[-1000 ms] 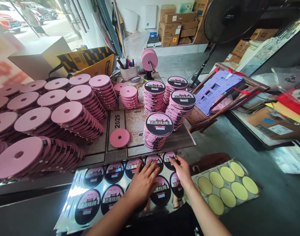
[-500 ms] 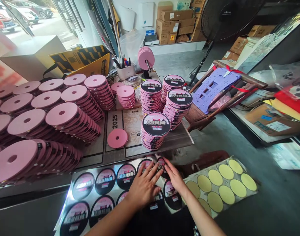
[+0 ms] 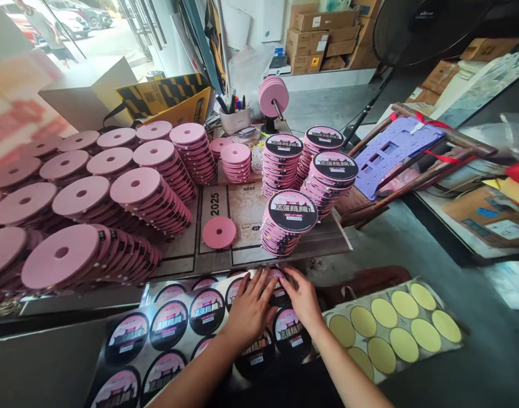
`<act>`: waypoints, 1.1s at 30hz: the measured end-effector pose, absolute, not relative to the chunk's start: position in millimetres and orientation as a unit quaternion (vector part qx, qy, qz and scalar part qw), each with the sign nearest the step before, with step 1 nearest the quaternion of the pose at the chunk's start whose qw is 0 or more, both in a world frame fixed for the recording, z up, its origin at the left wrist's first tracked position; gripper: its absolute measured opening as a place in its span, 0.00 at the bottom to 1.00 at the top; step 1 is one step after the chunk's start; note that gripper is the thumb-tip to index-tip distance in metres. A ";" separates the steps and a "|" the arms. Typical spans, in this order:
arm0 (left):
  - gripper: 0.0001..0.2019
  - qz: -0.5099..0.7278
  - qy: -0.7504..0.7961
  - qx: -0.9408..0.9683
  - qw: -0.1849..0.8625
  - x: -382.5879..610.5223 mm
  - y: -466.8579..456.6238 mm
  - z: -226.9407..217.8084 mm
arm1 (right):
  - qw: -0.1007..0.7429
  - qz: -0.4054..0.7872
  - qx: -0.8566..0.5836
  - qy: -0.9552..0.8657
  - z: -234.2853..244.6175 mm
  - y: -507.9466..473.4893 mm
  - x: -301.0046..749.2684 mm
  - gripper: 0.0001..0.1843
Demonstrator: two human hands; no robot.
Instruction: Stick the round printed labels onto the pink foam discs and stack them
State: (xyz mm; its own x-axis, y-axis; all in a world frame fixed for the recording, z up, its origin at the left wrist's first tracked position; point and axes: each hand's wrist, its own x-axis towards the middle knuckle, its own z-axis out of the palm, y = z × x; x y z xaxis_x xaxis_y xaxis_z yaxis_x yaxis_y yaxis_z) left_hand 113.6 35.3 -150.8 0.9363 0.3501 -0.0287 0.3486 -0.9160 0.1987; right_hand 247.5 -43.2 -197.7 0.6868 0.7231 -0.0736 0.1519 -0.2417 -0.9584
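A shiny sheet of round black-and-pink stickers (image 3: 169,324) lies in front of me at the table's near edge. My left hand (image 3: 251,309) rests flat over the sheet, fingers stretched out, partly covering several stickers. Just right of it, my right hand (image 3: 304,299) has its thumb and forefinger bent at the upper right edge of a round sticker (image 3: 279,293), pinching there. Between the hands that sticker is partly hidden by fingers. Beyond them stands a stack of pink foam discs (image 3: 280,238) topped with a disc bearing the same label.
Many stacks of pink foam discs (image 3: 151,198) crowd the table's left side. A single pink disc (image 3: 219,232) lies mid-table. More labelled stacks (image 3: 331,170) stand at the right. A sheet with yellow circles (image 3: 395,326) is at my right, near a wooden chair (image 3: 416,164).
The view has swung left, so the scene sits further right. The sticker sheet has shifted and tilted, showing more stickers behind its far edge. Both hands remain at the same sticker.
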 end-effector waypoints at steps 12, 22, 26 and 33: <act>0.27 0.013 0.188 0.976 0.112 108.3 35.6 -155.1 | 0.535 0.237 -0.765 -0.270 -189.3 -33.2 248.9 0.12; 0.29 0.023 0.194 0.974 0.115 105.1 34.9 -159.9 | 0.542 0.265 -0.748 -0.277 -192.5 -34.3 246.5 0.14; 0.29 0.016 0.191 0.975 0.112 105.5 34.7 -160.8 | 0.535 0.260 -0.761 -0.258 -190.6 -36.1 244.0 0.13; 0.29 0.020 0.196 0.973 0.120 105.0 35.0 -160.4 | 0.554 0.288 -0.739 -0.254 -205.5 -32.5 253.2 0.17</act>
